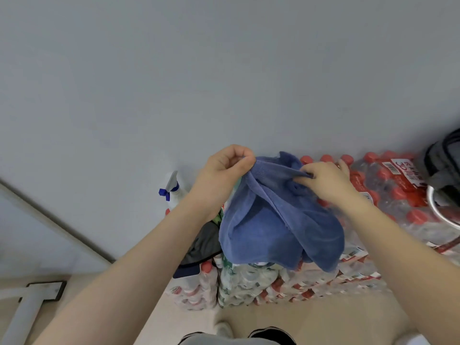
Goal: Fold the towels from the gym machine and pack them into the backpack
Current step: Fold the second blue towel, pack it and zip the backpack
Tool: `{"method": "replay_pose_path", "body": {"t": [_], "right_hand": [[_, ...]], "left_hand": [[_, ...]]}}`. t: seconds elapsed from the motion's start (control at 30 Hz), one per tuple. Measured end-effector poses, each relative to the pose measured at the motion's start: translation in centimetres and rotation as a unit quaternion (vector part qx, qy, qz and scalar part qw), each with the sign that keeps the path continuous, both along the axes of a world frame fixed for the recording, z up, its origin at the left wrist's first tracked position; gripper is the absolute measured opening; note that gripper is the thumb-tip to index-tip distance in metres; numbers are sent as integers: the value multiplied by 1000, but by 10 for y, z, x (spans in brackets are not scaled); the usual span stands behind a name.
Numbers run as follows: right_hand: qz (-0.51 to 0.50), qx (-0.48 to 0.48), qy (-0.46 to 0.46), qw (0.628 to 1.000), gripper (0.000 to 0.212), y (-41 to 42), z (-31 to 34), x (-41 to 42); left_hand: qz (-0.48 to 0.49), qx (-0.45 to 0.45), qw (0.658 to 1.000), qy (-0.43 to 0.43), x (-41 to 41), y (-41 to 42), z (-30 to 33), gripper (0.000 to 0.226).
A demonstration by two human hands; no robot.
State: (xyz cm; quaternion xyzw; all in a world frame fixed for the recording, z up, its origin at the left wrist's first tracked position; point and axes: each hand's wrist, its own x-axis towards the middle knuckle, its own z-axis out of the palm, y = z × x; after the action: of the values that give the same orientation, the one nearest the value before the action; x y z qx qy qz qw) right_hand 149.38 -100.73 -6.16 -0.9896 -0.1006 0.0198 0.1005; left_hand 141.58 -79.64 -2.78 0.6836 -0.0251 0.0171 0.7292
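I see both hands raised over the stacked packs of red-capped water bottles (pixel 388 192). My left grip (pixel 224 170) pinches one top edge of the blue towel (pixel 273 225), my right grip (pixel 323 180) pinches the other, and the cloth hangs bunched between them. A dark backpack (pixel 445 165) sits at far right.

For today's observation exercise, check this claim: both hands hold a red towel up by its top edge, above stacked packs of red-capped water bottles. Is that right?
One detail is wrong: the towel is blue, not red, as the head view shows. The rest stands: the left hand and right hand pinch its top edge, above the packs of red-capped bottles.
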Motion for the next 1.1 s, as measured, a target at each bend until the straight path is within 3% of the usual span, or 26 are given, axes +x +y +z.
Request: {"method": "replay_pose_path", "body": {"t": [0.13, 0.23, 0.33, 0.5, 0.57, 0.67, 0.77, 0.9, 1.0, 1.1], "right_hand": [[-28, -87, -14, 996, 19, -41, -6, -22], [-44, -143, -42, 988, 18, -77, -7, -51], [-66, -104, -135, 983, 16, -112, 2, -87], [-52, -10, -191, 980, 18, -162, 14, -148], [-45, 25, -196, 979, 20, -181, 15, -169], [-17, 10, -191, 981, 22, -203, 12, -192], [3, 23, -207, 978, 19, -216, 7, -206], [3, 10, -347, 938, 10, -226, 9, -211], [-24, -37, -320, 947, 12, -231, 7, -199], [-37, -43, -292, 955, 15, -228, -5, -177]], "left_hand": [[-111, -151, 982, 29, -32, -19, 9, 15], [-153, -193, 969, 13, -62, -34, 9, 14], [-186, -196, 963, 1, -94, -54, 5, 29], [-78, -218, 973, -24, -137, -77, 6, 27], [44, -168, 985, -7, -149, -87, 4, 15], [248, 31, 968, 22, -159, -99, -6, 18], [274, 152, 949, 34, -164, -107, -22, 10], [286, 180, 941, 27, -162, -110, -32, 9], [268, 199, 942, 28, -151, -108, -34, 10], [256, 155, 954, 29, -133, -110, -36, 9]]}}
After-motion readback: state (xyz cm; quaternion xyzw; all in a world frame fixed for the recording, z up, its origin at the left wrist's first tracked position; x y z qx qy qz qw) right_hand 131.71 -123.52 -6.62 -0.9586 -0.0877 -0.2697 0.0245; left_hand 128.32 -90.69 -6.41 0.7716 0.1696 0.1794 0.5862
